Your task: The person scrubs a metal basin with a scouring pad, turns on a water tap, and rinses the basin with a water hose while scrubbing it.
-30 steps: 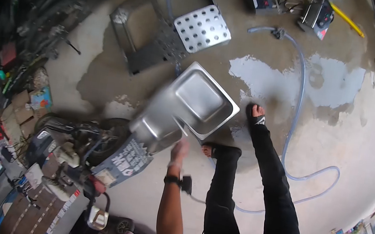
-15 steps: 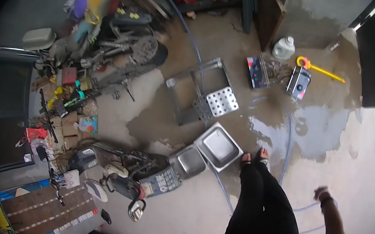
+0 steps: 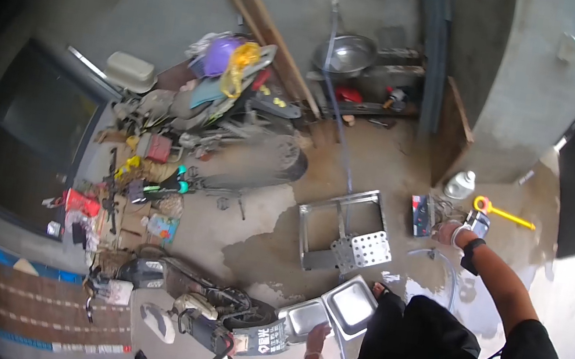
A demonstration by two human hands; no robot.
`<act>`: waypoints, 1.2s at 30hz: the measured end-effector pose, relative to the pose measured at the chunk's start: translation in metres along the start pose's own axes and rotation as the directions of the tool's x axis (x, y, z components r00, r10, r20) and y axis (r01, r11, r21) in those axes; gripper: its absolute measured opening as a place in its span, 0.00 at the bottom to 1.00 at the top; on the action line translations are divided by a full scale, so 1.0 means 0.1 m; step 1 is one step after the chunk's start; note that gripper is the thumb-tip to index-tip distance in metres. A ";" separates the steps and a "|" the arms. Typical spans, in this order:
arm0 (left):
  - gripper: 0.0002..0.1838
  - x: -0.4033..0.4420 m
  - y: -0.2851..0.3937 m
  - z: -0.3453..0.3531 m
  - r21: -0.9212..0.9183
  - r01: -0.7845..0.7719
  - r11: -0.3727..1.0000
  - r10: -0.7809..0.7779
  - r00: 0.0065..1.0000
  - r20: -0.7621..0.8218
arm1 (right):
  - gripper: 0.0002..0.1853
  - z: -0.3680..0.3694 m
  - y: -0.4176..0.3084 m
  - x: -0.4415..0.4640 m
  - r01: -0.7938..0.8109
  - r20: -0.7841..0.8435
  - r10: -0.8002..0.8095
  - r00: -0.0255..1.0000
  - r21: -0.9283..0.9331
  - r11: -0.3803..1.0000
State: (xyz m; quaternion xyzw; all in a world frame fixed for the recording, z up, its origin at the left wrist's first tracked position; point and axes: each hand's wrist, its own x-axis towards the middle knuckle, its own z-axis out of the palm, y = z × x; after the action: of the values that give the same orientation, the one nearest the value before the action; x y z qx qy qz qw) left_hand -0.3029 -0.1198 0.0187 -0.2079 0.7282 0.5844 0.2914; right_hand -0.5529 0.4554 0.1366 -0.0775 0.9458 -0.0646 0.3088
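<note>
My right hand reaches down to the metal tubing between two control panels with knobs, a red and black panel and a second panel. Whether the fingers grip anything there cannot be made out. My left hand hangs over the lower end of a steel pan, fingers extended and slightly blurred, with nothing seen in them. A second steel pan lies beside it near my feet. Beyond the pans stands a metal frame with a perforated plate.
A white jug and a yellow stick with a ring end are by the pillar. On the left stand a scooter and a cluttered motorbike. A hose crosses the wet floor.
My right hand has moved forward from beside my legs to the tubing by the panels. My left hand has come up near the steel pan. My body leans forward and the view has shifted.
</note>
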 end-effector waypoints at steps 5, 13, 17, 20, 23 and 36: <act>0.19 0.39 0.29 0.09 0.066 -0.261 0.963 0.258 0.965 0.041 | 0.18 -1.12 -0.32 0.28 0.136 -0.154 -0.140 0.978 -0.037 0.990; 0.33 -0.11 0.18 0.22 0.016 0.248 0.969 -0.248 0.969 0.009 | 0.15 -2.32 0.14 1.08 0.314 0.002 -0.377 0.926 -0.558 0.768; 0.33 0.73 0.92 0.20 -0.011 0.293 0.956 -0.293 0.956 -0.003 | 0.11 -3.15 0.53 1.91 0.112 -0.196 -0.262 0.945 -0.558 0.822; 0.33 1.49 1.68 0.08 -0.017 0.258 0.966 -0.258 0.966 -0.030 | 0.10 -3.68 0.88 2.97 -0.099 -0.646 -0.096 0.757 -0.259 0.961; 0.33 2.27 2.47 0.07 -0.019 0.241 0.970 -0.241 0.969 -0.050 | 0.14 -4.59 0.70 3.58 -0.113 -0.690 0.139 0.710 0.083 0.990; 0.32 4.50 5.00 0.24 -0.077 0.387 0.919 -0.394 0.909 -0.135 | 0.28 -8.02 1.05 7.13 0.000 -0.744 0.395 0.539 0.469 0.883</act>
State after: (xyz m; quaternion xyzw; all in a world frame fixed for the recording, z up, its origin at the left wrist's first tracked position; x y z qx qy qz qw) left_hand -0.9549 0.0357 0.0804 -0.3987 0.6772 0.5148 0.3427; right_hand -1.6095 0.4853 0.3515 0.1393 0.9443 -0.2554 -0.1539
